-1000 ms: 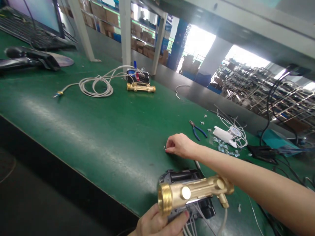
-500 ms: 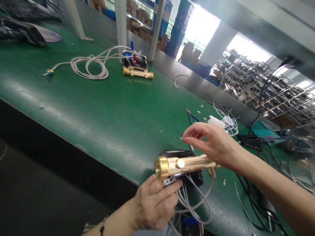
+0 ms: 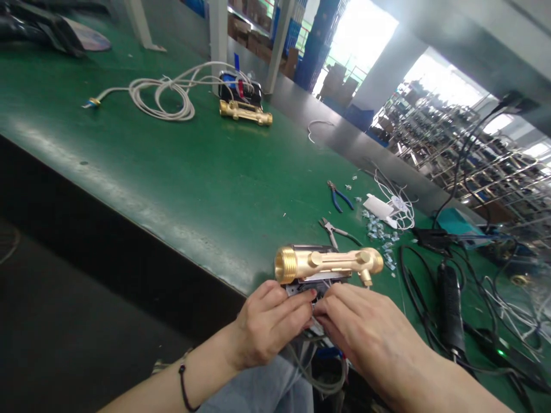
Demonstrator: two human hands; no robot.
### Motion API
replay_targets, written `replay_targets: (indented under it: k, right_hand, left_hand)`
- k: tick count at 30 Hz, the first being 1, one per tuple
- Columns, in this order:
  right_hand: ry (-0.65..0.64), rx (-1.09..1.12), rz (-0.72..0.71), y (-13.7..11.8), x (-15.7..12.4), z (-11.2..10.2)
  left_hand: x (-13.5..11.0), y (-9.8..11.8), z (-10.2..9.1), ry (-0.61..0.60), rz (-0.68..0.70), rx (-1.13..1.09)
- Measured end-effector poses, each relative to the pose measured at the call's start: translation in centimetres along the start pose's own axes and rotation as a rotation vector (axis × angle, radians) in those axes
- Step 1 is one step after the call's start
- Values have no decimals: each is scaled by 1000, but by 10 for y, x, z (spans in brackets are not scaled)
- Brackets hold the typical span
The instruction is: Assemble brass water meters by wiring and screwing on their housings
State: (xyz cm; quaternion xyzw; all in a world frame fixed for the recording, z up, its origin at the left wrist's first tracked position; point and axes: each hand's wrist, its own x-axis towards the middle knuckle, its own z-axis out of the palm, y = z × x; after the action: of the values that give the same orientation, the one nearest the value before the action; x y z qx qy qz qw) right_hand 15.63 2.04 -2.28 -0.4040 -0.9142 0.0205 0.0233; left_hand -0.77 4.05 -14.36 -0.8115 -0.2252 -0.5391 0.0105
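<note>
A brass pipe fitting (image 3: 327,263) with a threaded left end sits on top of a black module, held just off the near edge of the green bench (image 3: 181,172). My left hand (image 3: 269,324) grips the underside of the module below the threaded end. Fingers of my right hand (image 3: 365,335) are pinched together against the same underside, right beside the left fingertips; what they pinch is hidden. Grey wires hang from the module between both hands.
Two pliers (image 3: 338,195) lie behind the fitting, with small metal clips (image 3: 379,232) and a white wire bundle (image 3: 398,206). A second brass unit (image 3: 245,112) with a coiled white cable (image 3: 166,97) lies at the far left. Black cables (image 3: 450,292) cover the right.
My right hand has come back from the bench surface to the underside of the module beside my left hand. The fitting has been raised and levelled. The view has tilted down.
</note>
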Motion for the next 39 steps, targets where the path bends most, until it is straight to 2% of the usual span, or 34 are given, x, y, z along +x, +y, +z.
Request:
replay_targets:
  k: [7,10,13,18,22,32,39]
  right_hand:
    - [118,115,-7,1,-1,-2]
    - [147,29,34,3,-4,-3]
    - [140,-108,47,3,-5,-3]
    - [126,-285,-23,-3,1,0]
    - [89,-372,-32,-6,6,0]
    - [60,-370,-71,-3,10,2]
    - [71,-271,1,-3,3,-3]
  left_hand:
    - [-1,2,2,19,-31,-2]
    - [-2,3,4,32,-38,-24]
    - [-2,4,6,43,-60,-37]
    - [-4,4,9,45,-54,-29]
    - [-5,3,10,40,-49,-41]
    - [-1,3,8,62,-37,-20]
    - [-2,1,7,39,-30,-32]
